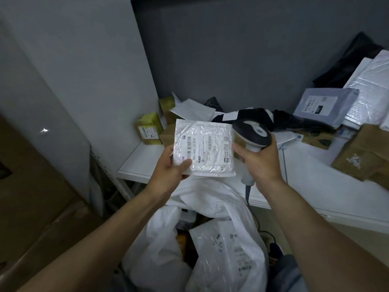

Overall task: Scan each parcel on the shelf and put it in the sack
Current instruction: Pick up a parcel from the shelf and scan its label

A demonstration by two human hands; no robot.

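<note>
My left hand (pixel 170 165) grips a white bubble-mailer parcel (pixel 207 147) by its lower left corner, label side up, above the shelf's front edge. My right hand (pixel 260 163) holds a grey handheld barcode scanner (pixel 253 133) by its handle, its head right beside the parcel's right edge. The scanner's cable hangs down from my fist. Below my hands a white plastic sack (pixel 210 239) stands open, with a white labelled parcel (pixel 229 245) and other items inside.
The white shelf (pixel 315 178) carries several more parcels: yellow-taped boxes (pixel 148 128) at the left, black bags (pixel 294 121), a grey mailer (pixel 324 105), white mailers (pixel 372 85) and brown paper packs (pixel 364 152) at the right. A grey wall panel stands left; brown cardboard lies lower left.
</note>
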